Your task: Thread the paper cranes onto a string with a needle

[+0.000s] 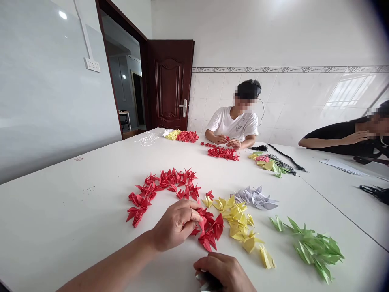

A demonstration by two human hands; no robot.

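Observation:
My left hand (176,225) reaches into a curved row of folded red paper cranes (164,180), its thumb and fingers pinched on a red paper crane (206,217) at the right end. My right hand (226,269), near the bottom edge, curls around a small dark object (209,282) with a shiny edge; most of it is hidden, so its kind is unclear. Close to both hands lies a line of yellow paper cranes (238,221). Pale lilac paper cranes (255,198) sit behind them, and green paper cranes (317,245) are heaped to the right.
Across the white table (100,227), a person in a white shirt (234,123) handles red cranes. Another person in black (343,136) leans at the right. Black cords (287,156), paper sheets (342,166) and white strings (147,139) lie on the table. A door (170,85) stands behind.

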